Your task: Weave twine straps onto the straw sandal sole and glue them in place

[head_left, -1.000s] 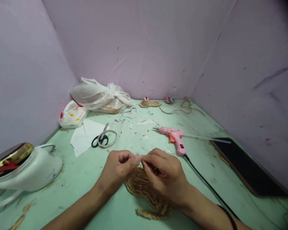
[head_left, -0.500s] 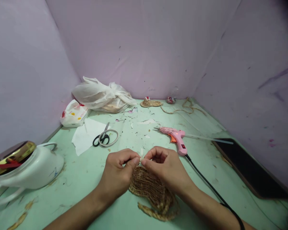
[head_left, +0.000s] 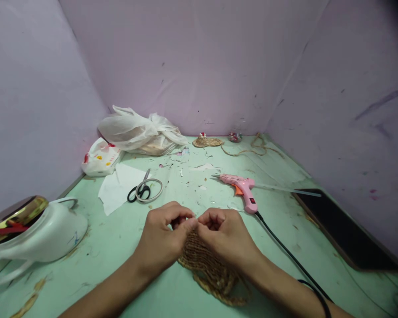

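Note:
A flat piece of woven jute braid (head_left: 208, 268) lies on the green table (head_left: 119, 238) near the front, its far end under both hands. My left hand (head_left: 164, 238) is curled closed, thumb and fingers pinching at the braid's far edge. My right hand (head_left: 226, 236) is curled closed too, its fingertips meeting the left hand's over the same spot. What the fingertips pinch is too small to make out. A pink glue gun (head_left: 242, 189) lies just beyond my right hand, its black cord (head_left: 285, 251) running back past my right forearm.
Black-handled scissors (head_left: 139, 191) and a wire ring (head_left: 149, 191) lie on white paper (head_left: 116, 187) at left. A white pot with a gold lid (head_left: 36, 227) stands far left. Plastic bags (head_left: 135, 132), a small jute mat (head_left: 207, 141) and loose rope (head_left: 252, 148) sit at the back. A dark phone (head_left: 338, 229) lies at right.
Both hands have closed tighter and drawn together over the braid's far edge. The small white scrap seen between the fingertips half a second ago no longer shows.

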Demonstrator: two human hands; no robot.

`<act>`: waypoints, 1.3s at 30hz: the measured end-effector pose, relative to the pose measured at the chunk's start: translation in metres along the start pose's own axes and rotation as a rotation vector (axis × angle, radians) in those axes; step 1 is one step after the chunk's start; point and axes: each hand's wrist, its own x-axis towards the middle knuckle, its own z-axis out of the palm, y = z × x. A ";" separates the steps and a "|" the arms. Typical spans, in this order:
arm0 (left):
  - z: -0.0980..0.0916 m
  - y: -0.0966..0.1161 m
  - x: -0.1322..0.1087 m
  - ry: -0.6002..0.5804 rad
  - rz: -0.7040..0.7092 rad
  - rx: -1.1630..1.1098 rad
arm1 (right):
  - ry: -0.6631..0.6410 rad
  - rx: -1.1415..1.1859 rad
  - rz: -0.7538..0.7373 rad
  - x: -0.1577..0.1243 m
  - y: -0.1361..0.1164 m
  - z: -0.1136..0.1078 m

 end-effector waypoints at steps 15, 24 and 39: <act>0.007 -0.010 -0.013 0.134 0.439 0.120 | -0.215 0.332 0.121 0.001 -0.011 -0.007; 0.007 -0.022 -0.012 0.049 0.728 0.342 | -0.177 0.209 0.042 0.003 -0.008 -0.011; -0.007 -0.018 -0.001 -0.311 0.672 0.332 | -0.553 0.504 0.254 0.004 -0.010 -0.021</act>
